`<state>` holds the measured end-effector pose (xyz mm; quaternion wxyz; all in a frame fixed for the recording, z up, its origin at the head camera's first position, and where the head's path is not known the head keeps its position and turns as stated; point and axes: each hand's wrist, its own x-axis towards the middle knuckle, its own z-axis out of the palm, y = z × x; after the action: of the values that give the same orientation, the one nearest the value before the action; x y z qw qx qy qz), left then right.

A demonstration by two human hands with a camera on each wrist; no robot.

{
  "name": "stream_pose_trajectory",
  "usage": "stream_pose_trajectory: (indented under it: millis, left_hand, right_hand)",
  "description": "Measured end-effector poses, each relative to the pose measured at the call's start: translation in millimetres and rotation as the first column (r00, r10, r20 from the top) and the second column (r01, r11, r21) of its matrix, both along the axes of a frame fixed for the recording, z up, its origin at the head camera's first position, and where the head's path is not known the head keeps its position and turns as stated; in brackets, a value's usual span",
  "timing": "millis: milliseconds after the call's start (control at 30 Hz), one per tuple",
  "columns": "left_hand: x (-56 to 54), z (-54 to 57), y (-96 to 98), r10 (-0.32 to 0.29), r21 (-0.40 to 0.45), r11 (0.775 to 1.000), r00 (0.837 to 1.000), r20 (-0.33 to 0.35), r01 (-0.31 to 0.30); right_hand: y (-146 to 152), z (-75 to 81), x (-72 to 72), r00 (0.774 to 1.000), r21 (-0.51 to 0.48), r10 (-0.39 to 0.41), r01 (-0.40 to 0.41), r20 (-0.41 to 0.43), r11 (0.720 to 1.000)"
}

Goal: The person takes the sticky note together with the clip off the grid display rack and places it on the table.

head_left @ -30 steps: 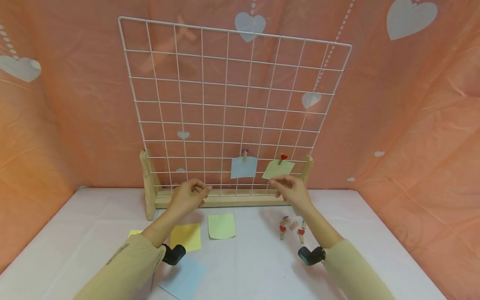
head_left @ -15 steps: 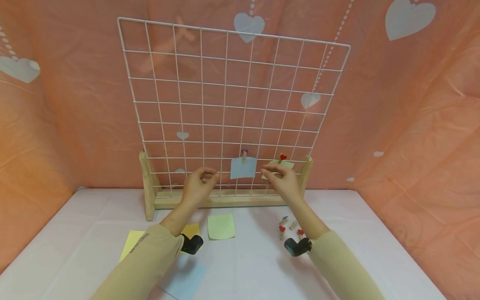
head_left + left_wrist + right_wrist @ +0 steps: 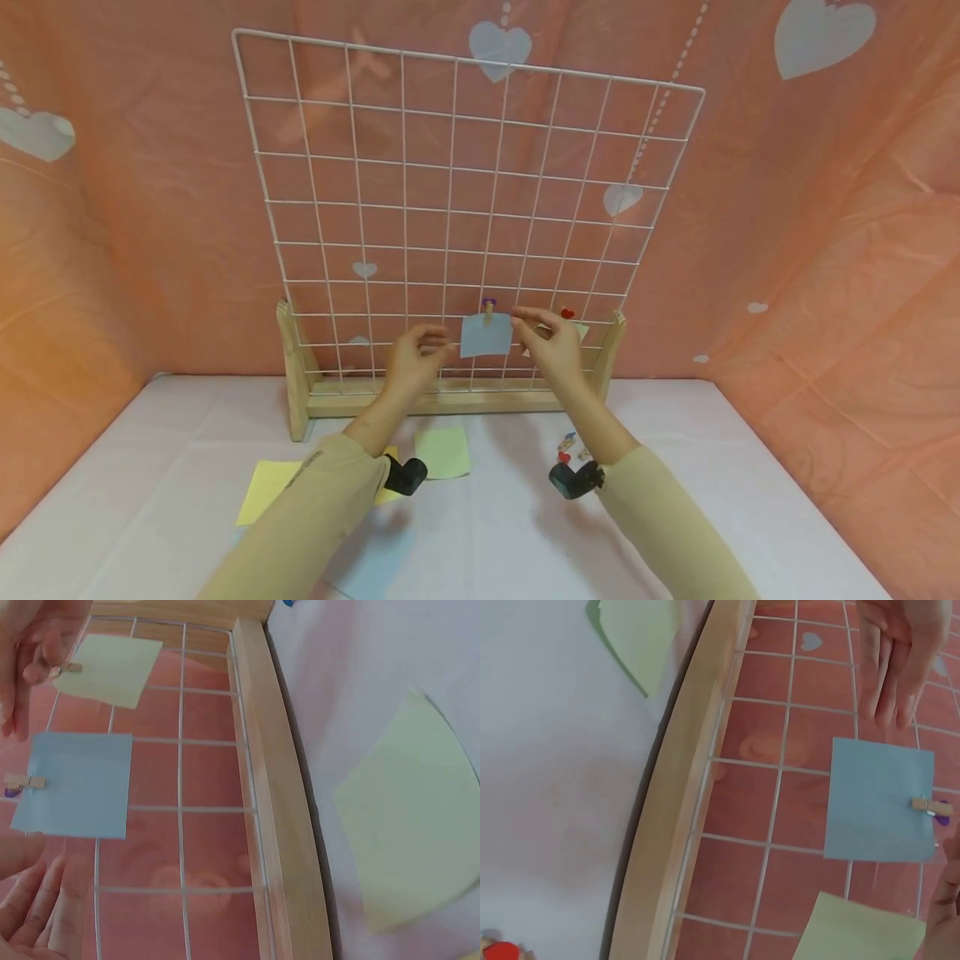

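Observation:
A blue paper note (image 3: 486,337) hangs low on a white wire grid (image 3: 450,175), held by a small wooden clothespin (image 3: 930,806) with a purple ornament. My left hand (image 3: 412,362) is just left of this note, fingers extended and apart from it in the right wrist view. Close to the note's right edge is my right hand (image 3: 557,350), its fingers loosely bent; contact with the paper cannot be made out. Both hands appear to hold nothing. A pale green note (image 3: 112,671) under a clothespin with a red heart (image 3: 567,314) hangs partly behind my right hand.
The grid stands in a wooden base (image 3: 480,403). On the white table lie a pale green note pad (image 3: 442,452), yellow notes (image 3: 264,492) and blue paper (image 3: 375,562), partly covered by my left arm. Several loose clothespins (image 3: 566,446) lie beside my right forearm.
Both hands have moved inward and slightly up: the left hand rightward, the right hand leftward from the green note, to either side of the blue note. Both hung notes stay in place.

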<state>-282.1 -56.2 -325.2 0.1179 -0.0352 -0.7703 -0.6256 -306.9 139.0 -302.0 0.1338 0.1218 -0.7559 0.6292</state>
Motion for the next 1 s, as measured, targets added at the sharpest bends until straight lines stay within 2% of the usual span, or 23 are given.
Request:
stream_pose_trajectory:
  millis: [167,367,500,700,1000]
  left_hand:
    - [-1.0,2.3,8.5,0.021,0.015,1.0,1.0,0.011,-0.021]
    - [-3.5,3.4,14.6,0.036,0.018,0.999,0.999,0.013,-0.036]
    - [-7.6,2.7,16.8,0.056,0.005,0.998,0.998,0.004,-0.056]
    - [-11.3,1.4,21.6,0.083,-0.028,0.996,0.996,-0.034,-0.084]
    - [-10.6,0.7,27.4,0.093,-0.051,0.994,0.992,-0.084,-0.097]
  right_hand:
    - [-8,3.3,-1.8,0.999,-0.02,0.041,-0.041,-0.033,0.999]
    - [-15,4.9,-6.5,0.996,0.047,0.065,-0.062,-0.066,0.997]
    - [-19,4.7,-8.9,0.996,0.124,0.053,-0.045,-0.065,0.991]
    - [-24,3.3,-10.8,0.995,0.261,0.013,0.013,-0.099,0.965]
    - [-31,2.7,-12.2,0.991,0.278,-0.017,0.054,-0.134,0.959]
